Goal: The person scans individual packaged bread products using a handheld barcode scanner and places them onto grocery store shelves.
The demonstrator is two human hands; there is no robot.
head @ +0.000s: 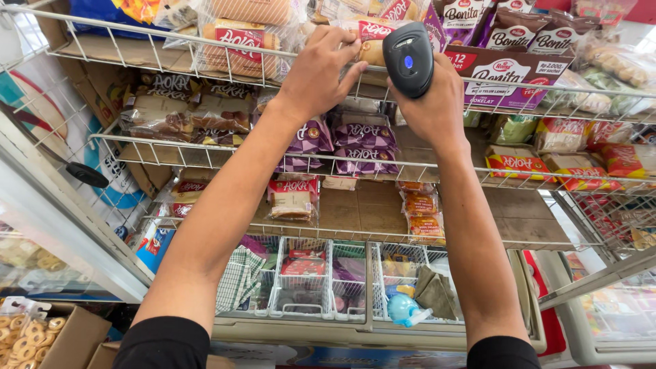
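My right hand (430, 102) is raised to the top wire shelf (123, 31) and grips a black handheld barcode scanner (408, 58) with a small blue light on its back. My left hand (318, 72) reaches beside it and holds a clear packet of bread rolls (369, 41) with a red and white label, lying on the shelf edge. The scanner's head points at that packet. Both forearms stretch up from black sleeves at the bottom.
White wire shelves carry wrapped breads: purple packets (362, 133) in the middle, red and yellow packs (519, 164) at right, brown snack bags (512, 31) on top. A glass-topped chest freezer (342, 280) stands below. A cardboard box of ring biscuits (27, 335) sits lower left.
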